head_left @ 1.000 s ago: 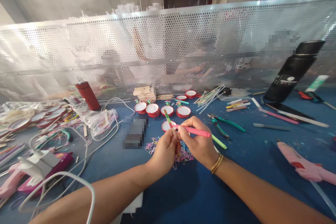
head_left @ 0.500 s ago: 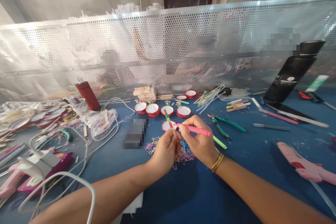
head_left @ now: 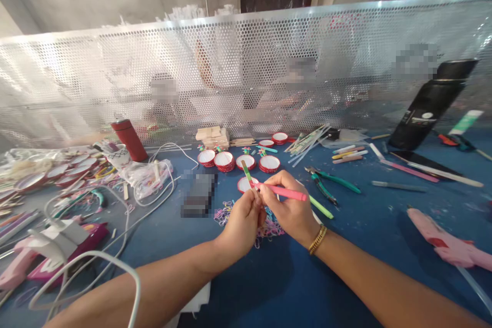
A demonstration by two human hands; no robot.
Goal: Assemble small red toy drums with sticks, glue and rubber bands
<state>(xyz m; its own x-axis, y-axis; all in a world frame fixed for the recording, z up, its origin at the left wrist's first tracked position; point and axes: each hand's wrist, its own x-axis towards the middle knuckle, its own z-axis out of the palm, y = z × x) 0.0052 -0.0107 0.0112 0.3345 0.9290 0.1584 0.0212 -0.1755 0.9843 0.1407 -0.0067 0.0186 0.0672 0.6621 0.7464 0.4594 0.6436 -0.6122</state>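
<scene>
My left hand [head_left: 242,218] pinches the lower end of a flat wooden stick [head_left: 247,172] that is coloured green and red along its length. My right hand [head_left: 289,204] grips a pink marker [head_left: 286,192] like a pen, its tip at the red part of the stick. Both hands hang over a heap of pastel loops [head_left: 271,228], partly hidden by my fingers. Just beyond is a round red-rimmed piece with a white face [head_left: 243,184]. A light green marker [head_left: 322,208] lies beside my right hand.
Several small red-rimmed drums [head_left: 269,163] stand ahead. Green-handled pliers [head_left: 338,181] and a pink glue gun [head_left: 442,241] lie right. A blurred phone [head_left: 198,195], white cables [head_left: 128,215] and a red flask [head_left: 129,140] are left. A perforated metal screen [head_left: 230,72] rises behind; people sit beyond it.
The pink marker's back end has dipped slightly as its tip shifts a little along the red part of the stick. My left hand stays almost still.
</scene>
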